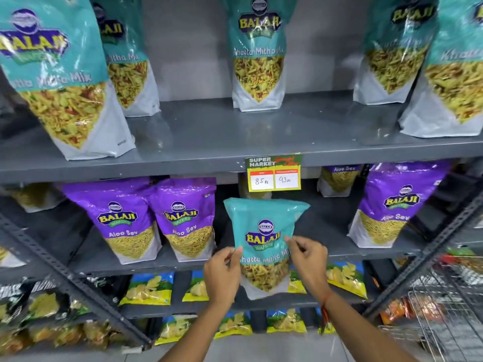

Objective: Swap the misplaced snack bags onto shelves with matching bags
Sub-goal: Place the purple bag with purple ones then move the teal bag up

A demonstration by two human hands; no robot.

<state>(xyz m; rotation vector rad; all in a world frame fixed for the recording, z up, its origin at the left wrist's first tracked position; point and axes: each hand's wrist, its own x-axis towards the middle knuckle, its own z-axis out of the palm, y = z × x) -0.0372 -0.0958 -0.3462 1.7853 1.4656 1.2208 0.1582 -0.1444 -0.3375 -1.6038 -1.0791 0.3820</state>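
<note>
Your left hand (222,275) and right hand (309,259) each pinch a side edge of the teal Khatta Mitha Mix bag (264,239), held upright at the front of the middle shelf (339,253). Purple Aloo Sev bags (183,218) flank it. Matching teal bags (258,53) stand on the upper shelf (209,152).

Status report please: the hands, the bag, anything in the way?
Left hand and right hand grip teal Khatta Mitha Mix bag, before purple Aloo Sev bags. Grey top shelf has gaps. Nothing blocking.
</note>
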